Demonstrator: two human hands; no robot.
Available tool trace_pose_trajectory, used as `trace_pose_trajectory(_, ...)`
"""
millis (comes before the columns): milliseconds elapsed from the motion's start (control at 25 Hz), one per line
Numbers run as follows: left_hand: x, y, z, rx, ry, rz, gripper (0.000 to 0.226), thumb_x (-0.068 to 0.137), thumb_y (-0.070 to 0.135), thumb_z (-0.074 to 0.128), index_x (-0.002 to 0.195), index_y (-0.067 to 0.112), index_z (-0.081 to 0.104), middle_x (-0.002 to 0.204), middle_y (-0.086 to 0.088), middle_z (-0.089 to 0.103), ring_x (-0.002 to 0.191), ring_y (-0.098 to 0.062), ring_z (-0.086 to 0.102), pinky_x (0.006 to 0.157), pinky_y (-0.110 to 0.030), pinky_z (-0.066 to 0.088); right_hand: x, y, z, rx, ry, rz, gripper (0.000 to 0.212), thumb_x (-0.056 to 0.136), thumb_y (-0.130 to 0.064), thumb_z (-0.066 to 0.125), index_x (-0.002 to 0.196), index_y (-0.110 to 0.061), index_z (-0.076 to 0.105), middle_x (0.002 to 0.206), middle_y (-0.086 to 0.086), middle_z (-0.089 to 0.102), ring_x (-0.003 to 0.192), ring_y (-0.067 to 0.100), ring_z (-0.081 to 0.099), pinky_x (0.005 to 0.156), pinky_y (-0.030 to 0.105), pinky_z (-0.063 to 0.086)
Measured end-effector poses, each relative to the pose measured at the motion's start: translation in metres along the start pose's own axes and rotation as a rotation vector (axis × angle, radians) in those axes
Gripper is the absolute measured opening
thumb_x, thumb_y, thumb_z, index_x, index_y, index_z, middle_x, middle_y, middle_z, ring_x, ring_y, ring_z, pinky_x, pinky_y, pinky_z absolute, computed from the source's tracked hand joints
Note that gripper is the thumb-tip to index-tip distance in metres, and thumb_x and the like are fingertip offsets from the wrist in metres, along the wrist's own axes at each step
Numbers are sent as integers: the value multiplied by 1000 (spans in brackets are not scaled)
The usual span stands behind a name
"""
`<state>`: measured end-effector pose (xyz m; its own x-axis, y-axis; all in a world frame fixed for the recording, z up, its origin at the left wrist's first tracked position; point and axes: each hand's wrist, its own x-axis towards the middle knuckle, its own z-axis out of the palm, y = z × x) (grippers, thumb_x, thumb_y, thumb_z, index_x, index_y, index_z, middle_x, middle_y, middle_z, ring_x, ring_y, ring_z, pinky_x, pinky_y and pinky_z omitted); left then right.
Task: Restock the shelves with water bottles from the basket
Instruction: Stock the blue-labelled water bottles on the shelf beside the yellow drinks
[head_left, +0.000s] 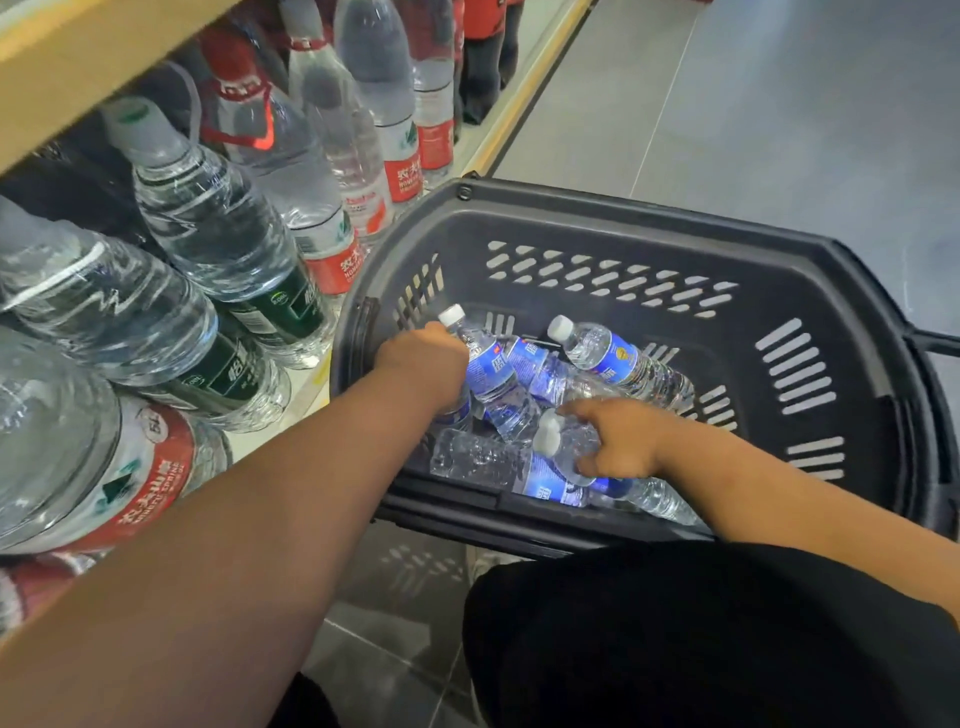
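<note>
- Basket (623, 208): dark grey plastic with slotted walls, on the floor (779, 104) just beside the bottom of the shelf (78, 62). Both hands are inside it.
- Small water bottles with blue labels and white caps lie loose in the basket bottom, several overlapping.
- Left hand (423, 358): grip wrapped round the tilted bottle (488, 369) just below its cap, which pokes out past the knuckles toward the far-left corner. Fingers are hidden behind the back of the hand.
- Right hand (618, 441): grip curled on the capped bottle (571, 441) at its shoulder, index finger over the top, thumb underneath. Its cap points left toward the other hand.
- Far bottle (623, 361): on its side by the back wall, cap to the left, untouched.
- Middle bottle (535, 369): lies between the tilted bottle and the far bottle, partly covered.
- Near bottle (493, 462): on its side along the near wall, under the right hand's bottle.
- Shelf stock: large green-label bottles (208, 223) in front, red-label bottles (332, 208) behind and further along, all upright and packed close together.
- Black trouser knee (675, 623) at bottom right, against the basket's near edge.
</note>
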<state>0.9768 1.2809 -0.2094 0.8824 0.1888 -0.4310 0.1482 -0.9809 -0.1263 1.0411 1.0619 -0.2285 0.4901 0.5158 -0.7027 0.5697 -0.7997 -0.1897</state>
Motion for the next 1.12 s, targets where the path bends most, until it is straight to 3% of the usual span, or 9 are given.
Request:
trace_pose_trajectory(80, 0, -3, 1, -65, 0, 14, 34, 88, 11, 55, 121, 6, 58, 118, -15, 50, 110, -39, 57, 89, -46, 51, 0, 0, 3, 25, -118, 27, 89, 76, -24, 73, 150, -27, 25, 130, 7, 56, 95, 19, 61, 88, 32, 48)
trace_pose_trajectory(200, -4, -2, -1, -125, 70, 70, 28, 86, 15, 58, 113, 9, 63, 114, -15, 53, 104, -36, 60, 87, -46, 53, 3, 3, 7, 26, -98, 71, 96, 71, -12, 78, 149, -24, 23, 128, 11, 54, 91, 22, 58, 76, 29, 49)
trace_pose_trajectory(360, -16, -8, -15, -288, 219, 146, 28, 86, 24, 60, 113, 20, 65, 116, -9, 55, 107, -30, 58, 92, -37, 48, 8, 3, 10, 64, -104, 71, 97, 68, -11, 80, 149, -19, 25, 123, 12, 56, 90, 22, 61, 76, 31, 54)
trace_pose_trajectory(480, -29, -16, -34, -577, 303, 128, 32, 81, 28, 69, 113, 24, 65, 114, -1, 56, 108, -19, 55, 93, -23, 39, 9, 12, 13, 128, -39, 56, 87, 68, -20, 82, 142, -14, 36, 111, 9, 61, 88, 20, 62, 82, 34, 52)
trace_pose_trajectory(640, -40, -20, -46, -1101, 418, 64, 32, 77, 17, 77, 108, 18, 68, 103, 4, 59, 83, 0, 55, 72, -1, 37, 4, 21, 4, 459, 213, 10, 56, 66, -20, 83, 115, -17, 57, 104, 1, 65, 94, 23, 62, 89, 34, 49)
trace_pose_trajectory(800, -28, -10, -40, -1365, 365, 65, 34, 78, 11, 78, 111, 11, 68, 89, 6, 64, 70, 7, 58, 67, -6, 43, 4, 15, -3, 765, 385, -22, 51, 66, -14, 83, 113, -21, 63, 97, -2, 70, 90, 21, 66, 82, 30, 51)
trace_pose_trajectory(920, -10, 5, -32, -1452, 340, 9, 39, 79, 13, 77, 116, 9, 66, 93, 0, 66, 81, -6, 61, 78, -16, 49, 9, 11, -7, 940, 450, -57, 46, 69, -15, 82, 111, -21, 64, 98, -3, 71, 91, 19, 67, 82, 31, 53)
trace_pose_trajectory(1040, 7, 17, -27, -1541, 354, -54, 36, 82, 14, 74, 117, 9, 66, 96, -2, 67, 88, -13, 62, 88, -29, 51, 12, 12, -7, 1090, 433, -20, 46, 71, -19, 82, 113, -19, 63, 103, 1, 72, 94, 23, 69, 86, 38, 56)
trace_pose_trajectory(1120, 15, 24, -27, -1602, 343, -70, 31, 86, 17, 70, 115, 11, 66, 93, 0, 66, 83, -11, 61, 81, -30, 52, 16, 15, -4, 1113, 390, 24, 62, 65, -35, 86, 119, -17, 61, 110, 5, 70, 97, 24, 68, 87, 41, 55)
